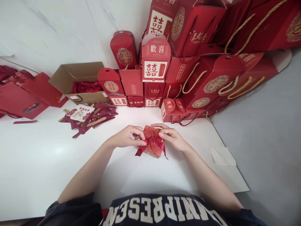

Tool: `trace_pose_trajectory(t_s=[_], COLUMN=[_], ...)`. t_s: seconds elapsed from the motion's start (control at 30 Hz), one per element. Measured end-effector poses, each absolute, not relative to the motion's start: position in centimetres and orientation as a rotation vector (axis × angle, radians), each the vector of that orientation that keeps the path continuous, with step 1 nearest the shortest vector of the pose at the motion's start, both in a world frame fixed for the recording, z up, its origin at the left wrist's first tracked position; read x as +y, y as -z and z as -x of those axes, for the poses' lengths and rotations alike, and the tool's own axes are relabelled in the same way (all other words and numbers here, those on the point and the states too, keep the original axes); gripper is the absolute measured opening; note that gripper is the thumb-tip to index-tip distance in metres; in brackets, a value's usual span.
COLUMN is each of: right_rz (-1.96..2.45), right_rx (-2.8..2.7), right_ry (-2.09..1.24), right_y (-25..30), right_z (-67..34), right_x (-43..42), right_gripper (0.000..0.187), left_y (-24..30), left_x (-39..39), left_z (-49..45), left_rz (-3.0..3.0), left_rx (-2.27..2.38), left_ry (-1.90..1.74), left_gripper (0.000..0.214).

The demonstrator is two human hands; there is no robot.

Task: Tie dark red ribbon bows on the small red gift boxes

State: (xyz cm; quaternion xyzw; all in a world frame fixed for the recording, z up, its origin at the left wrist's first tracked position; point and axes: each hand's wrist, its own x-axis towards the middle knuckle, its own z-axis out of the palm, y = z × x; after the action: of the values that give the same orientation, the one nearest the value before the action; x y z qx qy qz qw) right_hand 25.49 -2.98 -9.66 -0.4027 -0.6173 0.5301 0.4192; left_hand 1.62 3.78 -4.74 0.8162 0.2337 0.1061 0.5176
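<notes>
Red bags (33,97) lie well left of the hands and beyond them; a pile of strips (94,121) lies nearer. The left hand (130,135) pinches the ribbon (155,141) around a small box (149,131) between both hands. The right hand (173,138) touches its right side, grip unclear. Stacked boxes (180,75) stand beyond.

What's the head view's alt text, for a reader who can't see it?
The left hand pinches a red ribbon around a small patterned box; the right hand touches its other side, over a white table. Behind stand stacked red boxes, with an open cardboard box left of them.
</notes>
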Motion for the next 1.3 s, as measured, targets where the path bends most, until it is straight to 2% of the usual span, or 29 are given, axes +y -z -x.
trace_pose_trajectory(t_s=[0.4,0.67,0.83,1.03,1.17,1.3], right_rz=[0.988,0.96,0.948,0.971,0.972,0.948], right_rx=[-1.645,-1.673,-1.61,-1.628,-1.623,-1.614], right_ry=[-1.234,-1.238,-1.305,-1.305,-1.308,-1.317], right_y=[9.9,9.9,9.9,9.3,9.3,9.4], right_z=[-26.0,-25.8,-25.5,-25.3,-25.4,-25.4], right_x=[-3.0,-2.9,-3.1,-3.3,-3.3,-3.4], right_gripper=[0.039,0.039,0.037,0.036,0.032,0.029], left_y=[4.2,2.2,1.7,0.8,-0.2,-0.7], left_x=[3.9,3.0,2.7,2.0,1.6,1.4], left_z=[-1.3,-1.1,-1.0,-0.9,-0.2,0.5], left_rz=[-2.034,-2.5,-2.286,-2.163,-2.372,-2.575], left_rx=[0.711,0.745,0.735,0.819,0.719,0.614], left_ry=[-0.178,-0.16,-0.159,-0.266,-0.235,-0.134], left_gripper=[0.034,0.03,0.02,0.03,0.01,0.022])
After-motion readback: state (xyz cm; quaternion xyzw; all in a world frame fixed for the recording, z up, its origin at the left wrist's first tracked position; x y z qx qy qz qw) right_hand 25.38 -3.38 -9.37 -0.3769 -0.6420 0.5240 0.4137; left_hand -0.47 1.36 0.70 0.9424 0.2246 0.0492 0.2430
